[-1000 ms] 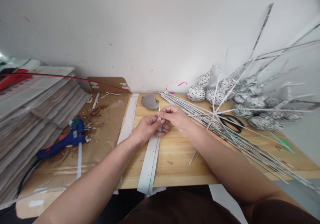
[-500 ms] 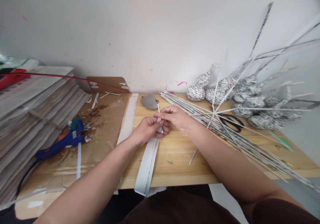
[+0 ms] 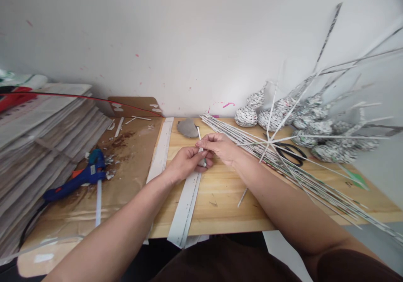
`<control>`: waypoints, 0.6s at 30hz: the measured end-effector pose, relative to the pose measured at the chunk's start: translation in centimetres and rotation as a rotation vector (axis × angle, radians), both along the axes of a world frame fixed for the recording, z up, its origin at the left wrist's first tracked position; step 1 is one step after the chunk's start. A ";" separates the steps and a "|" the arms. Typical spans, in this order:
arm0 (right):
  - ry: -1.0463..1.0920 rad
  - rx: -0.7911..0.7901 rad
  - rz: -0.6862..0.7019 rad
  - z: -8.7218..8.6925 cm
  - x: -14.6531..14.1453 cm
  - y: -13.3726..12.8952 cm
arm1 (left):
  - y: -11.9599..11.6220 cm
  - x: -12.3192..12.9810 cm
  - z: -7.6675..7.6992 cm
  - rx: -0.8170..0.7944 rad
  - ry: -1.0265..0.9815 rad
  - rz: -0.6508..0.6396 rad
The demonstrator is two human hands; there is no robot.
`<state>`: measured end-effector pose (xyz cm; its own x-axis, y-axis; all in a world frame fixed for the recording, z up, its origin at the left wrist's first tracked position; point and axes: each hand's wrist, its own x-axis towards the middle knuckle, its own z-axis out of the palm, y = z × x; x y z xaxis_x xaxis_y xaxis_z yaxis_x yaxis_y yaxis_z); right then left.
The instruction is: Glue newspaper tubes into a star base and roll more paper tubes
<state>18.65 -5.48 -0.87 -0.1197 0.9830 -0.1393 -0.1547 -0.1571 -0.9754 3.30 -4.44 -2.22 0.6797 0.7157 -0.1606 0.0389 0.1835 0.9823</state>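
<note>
A wooden tabletop [image 3: 226, 208] spread before the person, with a newspaper stack [image 3: 47, 147] at the left and a brown cardboard sheet [image 3: 134, 156] beside it. A bundle of rolled-paper sticks [image 3: 302, 179] slanted from the far middle to the near right, woven paper gourds [image 3: 245, 117] grouped behind it at the far right. A printed paper strip [image 3: 185, 210] ran past the near edge, left of the bundle. On the cardboard lay a blue glue gun [image 3: 75, 183]. The left hand [image 3: 185, 162] and right hand [image 3: 217, 146] met at the strip's far end, both pinching it. Black-handled scissors [image 3: 304, 157] lay by the sticks, a flat grey pad [image 3: 188, 128] just beyond the hands. A thin white rod [image 3: 199, 133] poked out past the right fingertips.
</note>
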 end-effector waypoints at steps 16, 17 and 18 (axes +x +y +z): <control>-0.007 -0.030 -0.059 -0.2 0.6 0.3 | -0.1 -0.1 0.0 -0.020 0.019 -0.034; -0.017 -0.033 -0.006 -0.2 0.6 0.3 | -0.1 -0.1 0.0 -0.022 0.018 -0.030; -0.029 -0.034 0.045 -0.2 0.6 0.3 | -0.1 -0.1 0.0 -0.022 0.018 -0.023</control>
